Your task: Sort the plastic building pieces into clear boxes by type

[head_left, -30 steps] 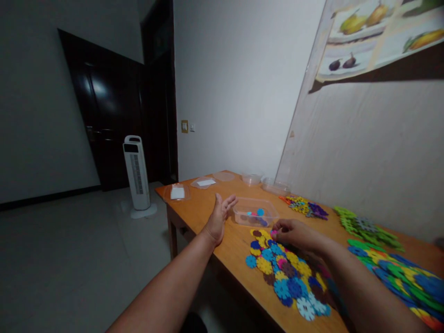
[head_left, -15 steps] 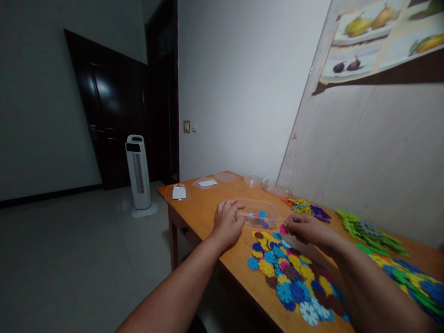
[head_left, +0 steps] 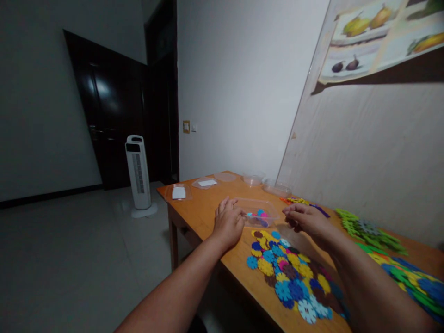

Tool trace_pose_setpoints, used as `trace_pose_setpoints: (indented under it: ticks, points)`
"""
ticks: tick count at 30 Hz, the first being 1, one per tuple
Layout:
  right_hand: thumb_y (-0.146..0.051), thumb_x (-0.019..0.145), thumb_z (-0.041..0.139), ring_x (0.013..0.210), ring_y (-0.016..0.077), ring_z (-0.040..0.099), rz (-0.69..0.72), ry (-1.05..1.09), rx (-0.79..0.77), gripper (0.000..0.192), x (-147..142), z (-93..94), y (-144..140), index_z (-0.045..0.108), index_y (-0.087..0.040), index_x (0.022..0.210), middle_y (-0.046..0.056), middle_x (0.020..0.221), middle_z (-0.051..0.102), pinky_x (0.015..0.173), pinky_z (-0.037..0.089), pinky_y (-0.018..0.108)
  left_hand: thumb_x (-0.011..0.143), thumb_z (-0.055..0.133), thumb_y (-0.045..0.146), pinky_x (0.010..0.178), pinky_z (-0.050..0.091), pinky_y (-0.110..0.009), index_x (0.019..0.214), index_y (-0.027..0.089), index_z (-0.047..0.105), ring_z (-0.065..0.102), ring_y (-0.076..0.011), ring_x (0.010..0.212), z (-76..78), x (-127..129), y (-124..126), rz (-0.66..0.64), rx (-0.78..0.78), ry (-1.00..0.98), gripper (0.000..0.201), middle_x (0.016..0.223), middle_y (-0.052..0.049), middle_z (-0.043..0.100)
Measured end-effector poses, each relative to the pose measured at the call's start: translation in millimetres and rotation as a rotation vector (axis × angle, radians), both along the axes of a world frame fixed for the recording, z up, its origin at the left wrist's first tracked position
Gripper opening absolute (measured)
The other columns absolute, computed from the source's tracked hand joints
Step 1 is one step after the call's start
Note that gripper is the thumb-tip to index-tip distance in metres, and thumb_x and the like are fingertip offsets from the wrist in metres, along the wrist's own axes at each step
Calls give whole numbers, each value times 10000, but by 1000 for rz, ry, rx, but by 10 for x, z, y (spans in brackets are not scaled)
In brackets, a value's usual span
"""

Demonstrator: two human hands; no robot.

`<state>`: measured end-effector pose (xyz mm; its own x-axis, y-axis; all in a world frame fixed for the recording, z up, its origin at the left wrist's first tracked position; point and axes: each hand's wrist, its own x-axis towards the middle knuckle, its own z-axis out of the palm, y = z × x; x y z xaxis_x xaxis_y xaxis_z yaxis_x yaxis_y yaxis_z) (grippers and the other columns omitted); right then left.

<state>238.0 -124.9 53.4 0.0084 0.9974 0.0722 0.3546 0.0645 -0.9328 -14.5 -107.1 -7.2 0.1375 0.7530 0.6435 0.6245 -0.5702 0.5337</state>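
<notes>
While left hand (head_left: 228,221) steadies clear tray (head_left: 258,212), snowflake pieces (head_left: 287,273) lie near.

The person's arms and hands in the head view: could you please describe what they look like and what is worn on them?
Both forearms are bare up to the bottom edge of the picture, with no sleeve showing. The left hand and right hand wear no gloves, and no watch, ring or bracelet is visible. The dim light hides finer detail.

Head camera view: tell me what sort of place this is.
Probably a room in a home: a dark wooden door, a white tower fan on pale floor tiles, and a fruit poster above an orange-brown wooden table.
</notes>
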Motion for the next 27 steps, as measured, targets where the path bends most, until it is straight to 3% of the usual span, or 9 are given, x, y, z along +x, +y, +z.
trace_pose_setpoints:
  ticks: [5,10,19,27]
  points:
    - [-253,723,587,496,89,475,276,-388,-127,82,-5,-34,-52,590,-173,745,-30,595,546,441,330,201,806,550,226,1122,205,-497,888,262,689,216,-297,1391,29,3,-48,-2,43,49,165,1368,-61,494]
    - [-272,690,656,582,106,506,347,-602,-93,121,-110,-107,-43,624,-176,757,-21,648,585,500,350,199,783,551,204,1124,194,-508,883,264,693,218,-304,1391,39,7,-53,-15,27,35,184,1368,-55,499]
    - [-268,724,604,504,74,423,446,-441,-155,103,-124,-190,-39,541,-186,723,-57,591,500,471,319,188,756,556,162,1112,246,-496,872,251,688,279,-286,1359,42,22,-50,11,33,40,197,1334,-38,520]
    - [-234,688,567,452,70,415,310,-384,-164,91,-54,-18,-56,584,-165,744,-51,544,490,429,290,194,771,557,172,1090,292,-469,869,253,693,322,-266,1324,-1,12,-11,36,97,90,186,1291,-34,545]
